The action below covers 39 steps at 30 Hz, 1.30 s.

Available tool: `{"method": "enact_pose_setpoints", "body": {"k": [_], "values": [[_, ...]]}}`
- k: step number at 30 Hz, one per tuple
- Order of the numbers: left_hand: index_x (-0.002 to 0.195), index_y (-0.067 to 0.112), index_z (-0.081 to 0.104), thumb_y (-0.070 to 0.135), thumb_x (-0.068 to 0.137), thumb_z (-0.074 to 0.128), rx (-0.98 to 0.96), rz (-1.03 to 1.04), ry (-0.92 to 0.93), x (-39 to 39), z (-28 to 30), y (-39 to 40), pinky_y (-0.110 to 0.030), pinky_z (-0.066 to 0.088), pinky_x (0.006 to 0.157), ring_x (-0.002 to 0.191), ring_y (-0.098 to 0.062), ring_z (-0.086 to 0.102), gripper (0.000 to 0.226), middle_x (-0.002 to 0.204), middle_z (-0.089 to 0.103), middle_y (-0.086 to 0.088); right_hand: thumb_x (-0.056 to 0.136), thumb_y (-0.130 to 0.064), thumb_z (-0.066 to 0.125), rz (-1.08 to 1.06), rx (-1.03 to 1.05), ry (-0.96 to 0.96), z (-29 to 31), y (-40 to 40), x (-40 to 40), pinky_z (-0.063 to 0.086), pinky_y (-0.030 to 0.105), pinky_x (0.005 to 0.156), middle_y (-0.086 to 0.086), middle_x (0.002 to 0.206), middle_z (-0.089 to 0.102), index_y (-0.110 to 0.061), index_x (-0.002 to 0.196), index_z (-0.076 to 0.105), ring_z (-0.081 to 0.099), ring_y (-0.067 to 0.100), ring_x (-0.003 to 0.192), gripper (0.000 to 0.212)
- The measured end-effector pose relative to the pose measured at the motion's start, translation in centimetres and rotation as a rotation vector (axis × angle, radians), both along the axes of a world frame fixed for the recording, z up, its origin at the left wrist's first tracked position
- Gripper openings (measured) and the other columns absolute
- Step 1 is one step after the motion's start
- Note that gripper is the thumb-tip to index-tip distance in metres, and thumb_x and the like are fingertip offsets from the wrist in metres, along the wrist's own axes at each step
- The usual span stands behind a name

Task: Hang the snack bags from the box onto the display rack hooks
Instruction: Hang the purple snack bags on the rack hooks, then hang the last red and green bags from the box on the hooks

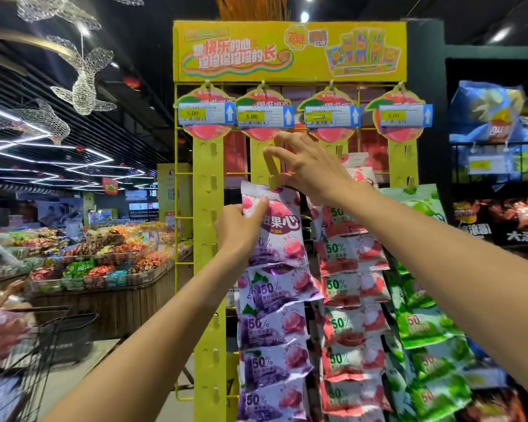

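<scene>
Purple snack bag (pixel 272 220) — left hand (pixel 241 226) grips it — right hand (pixel 305 166) at hook (pixel 272 179).

both forearms bare, no sleeves; left hand (pixel 241 226), right hand (pixel 311 169) ungloved.

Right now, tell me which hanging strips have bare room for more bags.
The leftmost yellow strip is bare top to bottom. The second strip is free only above the purple bag that the left hand pinches. Red bags and green bags crowd the right side.
</scene>
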<state>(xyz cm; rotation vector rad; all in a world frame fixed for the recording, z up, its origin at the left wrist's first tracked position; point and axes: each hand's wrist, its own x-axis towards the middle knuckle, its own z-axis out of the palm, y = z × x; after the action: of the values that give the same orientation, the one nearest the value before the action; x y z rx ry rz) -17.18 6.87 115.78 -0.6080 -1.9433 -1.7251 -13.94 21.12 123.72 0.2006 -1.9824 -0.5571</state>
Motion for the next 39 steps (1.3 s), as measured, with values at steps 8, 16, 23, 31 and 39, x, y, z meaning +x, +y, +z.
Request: {"method": "enact_pose_setpoints", "body": {"k": [8, 16, 23, 31, 39], "values": [[0.092, 0.006, 0.055, 0.032, 0.088, 0.062, -0.237, 0.1, 0.29, 2.7, -3.5, -2.1, -0.018, 0.034, 0.054, 0.064, -0.016, 0.046, 0.028, 0.071, 0.05, 0.002, 0.09, -0.019, 0.059, 0.068, -0.092, 0.009, -3.0, 0.0, 2.3, 0.039, 0.038, 0.094, 0.01, 0.142, 0.041, -0.014, 0.139, 0.043, 0.035, 0.027, 0.131, 0.052], [0.121, 0.005, 0.053, 0.029, 0.092, 0.056, -0.559, 0.496, 0.506, 4.9, -8.4, -5.5, -0.039, 0.044, 0.074, 0.104, -0.032, 0.055, 0.038, 0.116, 0.056, -0.016, 0.081, -0.011, 0.065, 0.19, -0.141, -0.008, -12.5, 1.8, 6.8, 0.047, 0.043, 0.09, 0.017, 0.125, 0.056, -0.004, 0.123, 0.057, 0.052, 0.035, 0.116, 0.044], [0.123, -0.005, 0.052, 0.016, 0.087, 0.051, -0.904, 0.505, 0.896, 6.4, -16.5, -5.6, -0.044, 0.037, 0.096, 0.112, -0.04, 0.054, 0.041, 0.13, 0.053, -0.025, 0.087, -0.013, 0.051, 0.186, -0.224, -0.102, -24.9, 5.3, 10.9, 0.04, 0.039, 0.096, 0.019, 0.125, 0.055, 0.0, 0.123, 0.055, 0.049, 0.033, 0.117, 0.038], [0.122, -0.005, 0.054, 0.016, 0.089, 0.049, -1.143, 0.283, 0.691, 7.8, -34.4, -3.4, -0.046, 0.041, 0.097, 0.112, -0.037, 0.056, 0.039, 0.128, 0.055, -0.023, 0.094, -0.02, 0.037, 0.094, -0.426, -0.334, -43.5, 8.5, 14.6, 0.041, 0.041, 0.101, 0.019, 0.128, 0.054, 0.002, 0.126, 0.053, 0.049, 0.033, 0.12, 0.042], [0.117, -0.008, 0.055, 0.013, 0.081, 0.048, -1.275, 0.02, 0.293, 8.3, -58.7, -2.6, -0.043, 0.044, 0.087, 0.102, -0.04, 0.059, 0.042, 0.118, 0.059, -0.026, 0.089, -0.015, 0.045, -0.055, -0.72, -0.672, -67.0, 10.3, 16.3, 0.038, 0.044, 0.102, 0.023, 0.126, 0.054, 0.006, 0.123, 0.053, 0.049, 0.037, 0.117, 0.041]]}}
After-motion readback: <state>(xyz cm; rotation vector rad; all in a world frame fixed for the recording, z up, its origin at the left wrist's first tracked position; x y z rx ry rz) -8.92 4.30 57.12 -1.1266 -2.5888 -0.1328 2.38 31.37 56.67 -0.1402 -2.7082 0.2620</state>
